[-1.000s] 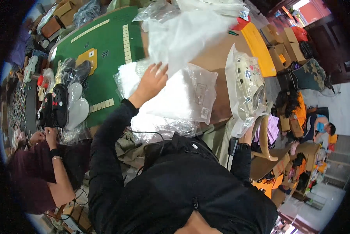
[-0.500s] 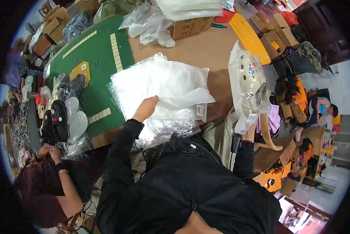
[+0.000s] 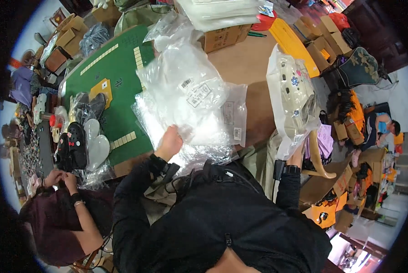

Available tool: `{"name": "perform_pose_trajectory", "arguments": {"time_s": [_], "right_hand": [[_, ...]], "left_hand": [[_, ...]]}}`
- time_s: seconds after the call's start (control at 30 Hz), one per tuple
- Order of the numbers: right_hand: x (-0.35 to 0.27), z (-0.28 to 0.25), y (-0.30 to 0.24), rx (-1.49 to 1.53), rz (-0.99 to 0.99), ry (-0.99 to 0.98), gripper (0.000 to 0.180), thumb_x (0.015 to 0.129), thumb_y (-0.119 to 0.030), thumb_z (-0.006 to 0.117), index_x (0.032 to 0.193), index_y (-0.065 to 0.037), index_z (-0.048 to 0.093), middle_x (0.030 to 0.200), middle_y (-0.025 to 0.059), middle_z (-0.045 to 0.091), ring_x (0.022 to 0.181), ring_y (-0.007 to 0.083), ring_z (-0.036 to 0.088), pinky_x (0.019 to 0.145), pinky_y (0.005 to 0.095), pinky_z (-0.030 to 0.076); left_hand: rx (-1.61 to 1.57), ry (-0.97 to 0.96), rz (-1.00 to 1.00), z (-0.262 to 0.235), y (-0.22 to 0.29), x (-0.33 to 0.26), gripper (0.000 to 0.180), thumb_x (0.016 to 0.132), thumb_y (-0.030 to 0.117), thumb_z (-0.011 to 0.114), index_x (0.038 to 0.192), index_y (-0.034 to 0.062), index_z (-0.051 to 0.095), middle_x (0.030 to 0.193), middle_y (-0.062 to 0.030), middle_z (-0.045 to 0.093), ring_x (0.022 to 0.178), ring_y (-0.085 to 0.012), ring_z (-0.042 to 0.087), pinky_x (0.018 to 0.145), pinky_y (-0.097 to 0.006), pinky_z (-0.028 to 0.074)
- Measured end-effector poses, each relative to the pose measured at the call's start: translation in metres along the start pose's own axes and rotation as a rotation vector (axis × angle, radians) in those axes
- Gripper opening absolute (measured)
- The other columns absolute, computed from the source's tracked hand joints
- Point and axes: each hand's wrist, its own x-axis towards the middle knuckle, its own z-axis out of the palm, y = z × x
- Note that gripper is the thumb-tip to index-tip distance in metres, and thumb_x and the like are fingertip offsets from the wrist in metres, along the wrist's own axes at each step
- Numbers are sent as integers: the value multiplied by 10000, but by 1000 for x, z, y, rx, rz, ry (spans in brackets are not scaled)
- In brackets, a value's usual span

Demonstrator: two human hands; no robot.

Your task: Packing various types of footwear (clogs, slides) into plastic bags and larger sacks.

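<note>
My left hand (image 3: pixel 170 142) is closed on the near edge of a translucent plastic bag (image 3: pixel 197 75) with printed labels. The bag is raised and billowing over a stack of flat clear bags (image 3: pixel 147 116) on the table. At the table's right edge, my right hand (image 3: pixel 296 156) holds the lower end of a frosted bag (image 3: pixel 276 132). Inside that bag are cream clogs (image 3: pixel 289 86) with flower charms. Most of my right hand's fingers are hidden behind the plastic.
Black clogs (image 3: pixel 77 139) and clear shoe inserts (image 3: pixel 97 148) lie on the green tabletop (image 3: pixel 122 116). Beside them, a co-worker's hands (image 3: pixel 62 178) work at the left. A carton (image 3: pixel 226 37) stacked with bags stands at the back. A curved wooden chair arm (image 3: pixel 322 166) is near my right hand.
My left hand has lifted the top bag's near side, so it now billows up and away, showing its labels. My right hand still holds the bagged clogs in about the same place.
</note>
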Motion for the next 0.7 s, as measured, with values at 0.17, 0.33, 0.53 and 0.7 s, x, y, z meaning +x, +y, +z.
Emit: {"name": "perform_pose_trajectory", "arguments": {"time_s": [0.17, 0.33, 0.53, 0.7], "right_hand": [[-8, -7, -1, -15, 24, -10, 541, 894, -448, 384, 1249, -41, 412, 1171, 118, 518, 1037, 261, 512, 896, 368, 416], [-11, 1, 5, -44, 52, -27, 537, 896, -446, 382, 1249, -42, 412, 1173, 116, 517, 1038, 260, 512, 897, 366, 415], [-34, -22, 0, -62, 66, -21, 533, 898, -442, 379, 1250, -43, 411, 1174, 115, 516, 1039, 259, 511, 898, 365, 415], [-27, -16, -4, -62, 73, -5, 529, 899, -439, 377, 1250, -44, 411, 1175, 113, 516, 1040, 258, 511, 899, 363, 414]], "left_hand": [[189, -29, -443, -25, -42, 2, 345, 945, 264, 353, 1155, -1, 420, 1213, -205, 444, 1125, -312, 459, 937, -406, 415], [341, -225, -732, -19, -60, 13, 441, 928, 275, 421, 1235, -23, 314, 1271, -217, 385, 1027, -316, 528, 850, -394, 470], [957, -263, -178, 21, 27, 30, 192, 785, 50, 465, 864, -52, 607, 664, -89, 576, 571, -129, 526, 537, -244, 432], [1602, 507, 985, -23, 79, 79, 357, 815, 288, 594, 1047, 20, 552, 953, -177, 582, 898, -298, 549, 801, -389, 421]]}}
